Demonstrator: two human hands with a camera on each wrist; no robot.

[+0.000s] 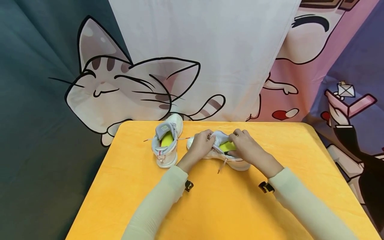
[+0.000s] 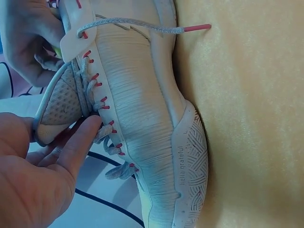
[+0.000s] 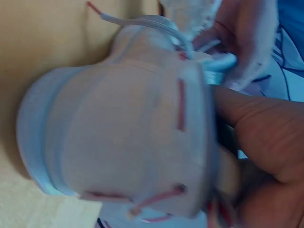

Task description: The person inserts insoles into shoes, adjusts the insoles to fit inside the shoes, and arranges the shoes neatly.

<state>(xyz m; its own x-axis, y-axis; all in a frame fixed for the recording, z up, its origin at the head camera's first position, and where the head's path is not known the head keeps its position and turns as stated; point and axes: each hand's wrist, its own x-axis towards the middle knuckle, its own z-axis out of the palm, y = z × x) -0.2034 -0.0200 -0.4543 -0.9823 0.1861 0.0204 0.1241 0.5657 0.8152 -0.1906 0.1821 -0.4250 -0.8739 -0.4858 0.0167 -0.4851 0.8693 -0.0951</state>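
Observation:
A pale sneaker (image 1: 240, 164) lies on the table with its toe to the left and a loose lace hanging over its near side. My left hand (image 1: 201, 144) pinches its padded tongue (image 2: 61, 102) between thumb and fingers, drawing it up from the laces. At the heel opening, my right hand (image 1: 246, 146) has its thumb and fingers inside the collar, curled about the yellow-green insole (image 1: 227, 147). Their tips are partly hidden by the heel (image 3: 109, 128) in the right wrist view. The matching sneaker (image 1: 166, 157) stands to the left, with a yellow-green insole inside.
The yellow table (image 1: 192, 206) ends at a back edge just behind the shoes. A printed cloth (image 1: 192, 36) with cartoon figures hangs beyond it. Loose lace ends (image 2: 197, 28) stick out over the table beside the held sneaker.

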